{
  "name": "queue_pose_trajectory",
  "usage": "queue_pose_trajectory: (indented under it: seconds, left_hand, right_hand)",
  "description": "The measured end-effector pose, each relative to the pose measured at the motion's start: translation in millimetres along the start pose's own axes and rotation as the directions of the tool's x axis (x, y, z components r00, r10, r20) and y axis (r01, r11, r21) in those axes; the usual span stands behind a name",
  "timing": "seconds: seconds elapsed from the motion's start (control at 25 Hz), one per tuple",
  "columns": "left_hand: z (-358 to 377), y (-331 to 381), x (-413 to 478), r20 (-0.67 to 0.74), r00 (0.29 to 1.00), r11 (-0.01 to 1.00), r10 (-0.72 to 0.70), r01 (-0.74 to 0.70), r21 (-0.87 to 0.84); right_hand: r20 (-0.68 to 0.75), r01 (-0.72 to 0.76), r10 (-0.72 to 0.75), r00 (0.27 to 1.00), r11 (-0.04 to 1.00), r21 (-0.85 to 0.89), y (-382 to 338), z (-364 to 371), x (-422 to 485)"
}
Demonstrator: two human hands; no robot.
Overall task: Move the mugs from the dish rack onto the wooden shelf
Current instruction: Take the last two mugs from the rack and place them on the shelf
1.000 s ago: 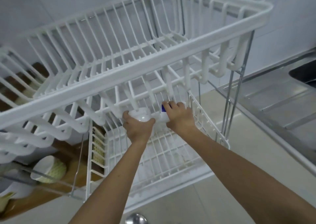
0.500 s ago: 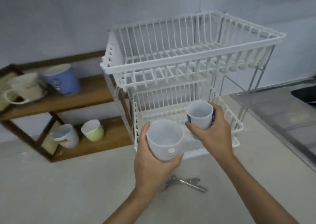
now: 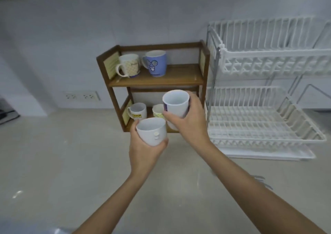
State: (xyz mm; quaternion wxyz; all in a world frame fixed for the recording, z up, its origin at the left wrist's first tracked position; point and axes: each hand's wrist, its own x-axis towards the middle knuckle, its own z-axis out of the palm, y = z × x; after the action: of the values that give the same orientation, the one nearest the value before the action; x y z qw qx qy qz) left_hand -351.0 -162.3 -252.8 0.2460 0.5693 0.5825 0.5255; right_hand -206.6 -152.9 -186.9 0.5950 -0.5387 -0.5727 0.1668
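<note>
My left hand [image 3: 143, 151] grips a plain white mug [image 3: 151, 133] from below, just in front of the wooden shelf [image 3: 155, 80]. My right hand [image 3: 191, 121] holds a white mug with a blue print [image 3: 176, 105] at the level of the shelf's lower tier. The white two-tier dish rack [image 3: 265, 97] stands right of the shelf, and both its tiers look bare. On the top tier of the shelf stand a cream dotted mug [image 3: 129, 65] and a blue mug [image 3: 156, 63]. On the lower tier sit a white mug with a yellow label [image 3: 137, 111] and a green-patterned mug [image 3: 158, 111].
A beige countertop [image 3: 62, 162] stretches in front of the shelf and rack. A double wall socket [image 3: 80, 96] sits on the tiled wall to the left. Metal cutlery [image 3: 259, 179], blurred, lies on the counter behind my right forearm. Dark cables [image 3: 7, 114] lie at the far left.
Both hands lifted the two mugs out of the rack's lower tier and carried them left to the front of the shelf. My view swung left, bringing the shelf to the centre.
</note>
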Motion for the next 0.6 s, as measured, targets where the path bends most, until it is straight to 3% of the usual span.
queue_pose_trajectory:
  seconds: [0.2,0.36,0.6]
  left_hand:
    - [11,2,34,-0.070,0.997,1.000,-0.011,0.012,0.012]
    - [27,5,71,-0.094,0.995,0.997,0.020,-0.013,0.075]
    - [51,-10,105,-0.091,0.996,0.990,-0.002,0.015,0.141]
  right_hand:
    - [-0.095,-0.030,0.022,0.995,0.995,-0.092,9,30,120]
    - [-0.176,-0.166,0.129,0.976,0.964,-0.210,36,48,188]
    - [-0.201,-0.277,0.237,0.951,0.938,-0.206,72,72,247]
